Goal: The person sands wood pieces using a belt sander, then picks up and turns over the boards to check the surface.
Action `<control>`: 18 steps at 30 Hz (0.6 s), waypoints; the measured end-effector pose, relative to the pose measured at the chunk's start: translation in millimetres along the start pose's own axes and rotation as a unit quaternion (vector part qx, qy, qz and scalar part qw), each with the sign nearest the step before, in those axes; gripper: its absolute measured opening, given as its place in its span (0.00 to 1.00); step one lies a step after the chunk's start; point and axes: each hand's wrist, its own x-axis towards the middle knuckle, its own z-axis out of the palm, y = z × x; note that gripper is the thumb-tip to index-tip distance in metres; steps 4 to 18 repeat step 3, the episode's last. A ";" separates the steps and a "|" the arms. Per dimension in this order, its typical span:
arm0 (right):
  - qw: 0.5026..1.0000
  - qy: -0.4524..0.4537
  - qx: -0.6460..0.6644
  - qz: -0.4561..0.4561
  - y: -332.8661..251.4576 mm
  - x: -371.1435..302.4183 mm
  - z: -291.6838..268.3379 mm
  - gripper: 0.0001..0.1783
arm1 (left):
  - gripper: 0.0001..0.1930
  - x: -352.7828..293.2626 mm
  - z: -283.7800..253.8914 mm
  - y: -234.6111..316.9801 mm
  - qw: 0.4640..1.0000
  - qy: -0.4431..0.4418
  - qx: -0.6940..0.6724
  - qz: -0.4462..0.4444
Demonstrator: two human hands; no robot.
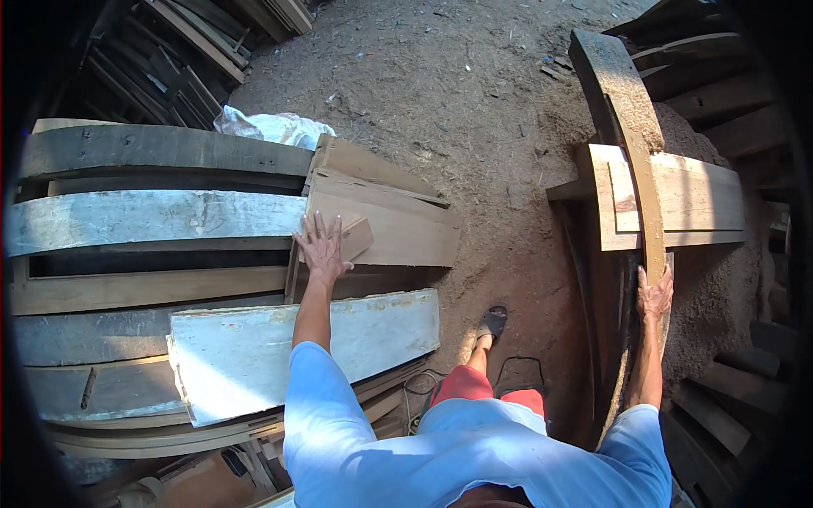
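Observation:
My left hand (pixel 322 247) is stretched out over the boards on my left, its fingers spread and open. Beside its fingers lies a small wooden block (pixel 357 240), on top of a wide brown board (pixel 385 216). On the other side, my right hand (pixel 655 295) is closed round the near end of a long narrow wooden strip (pixel 648 207). That strip runs away from me across a pale wide plank (pixel 699 193). Its far part lies along a thick dark beam (pixel 616 72) dusted with sawdust.
Several weathered planks (pixel 161 212) are stacked at left, with a whitish board (pixel 313 347) nearer me. A white sack (pixel 275 127) lies behind them. Sawdust (pixel 703 296) is heaped at right, by more stacked timber (pixel 728 106). A cable (pixel 419 385) lies near my feet.

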 end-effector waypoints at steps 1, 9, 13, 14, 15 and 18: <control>1.000 -0.005 0.001 -0.002 -3.0 -0.6 -2.7 0.50 | 0.65 0.4 0.4 1.4 0.999 -0.021 0.025 -0.016; 1.000 -0.013 0.012 -0.003 -9.0 -3.2 -4.9 0.49 | 0.66 8.9 5.3 6.2 0.994 -0.062 0.074 -0.047; 1.000 -0.013 0.012 -0.003 -9.0 -3.2 -4.9 0.49 | 0.66 8.9 5.3 6.2 0.994 -0.062 0.074 -0.047; 1.000 -0.013 0.012 -0.003 -9.0 -3.2 -4.9 0.49 | 0.66 8.9 5.3 6.2 0.994 -0.062 0.074 -0.047; 1.000 -0.013 0.012 -0.003 -9.0 -3.2 -4.9 0.49 | 0.66 8.9 5.3 6.2 0.994 -0.062 0.074 -0.047; 1.000 -0.013 0.012 -0.003 -9.0 -3.2 -4.9 0.49 | 0.66 8.9 5.3 6.2 0.994 -0.062 0.074 -0.047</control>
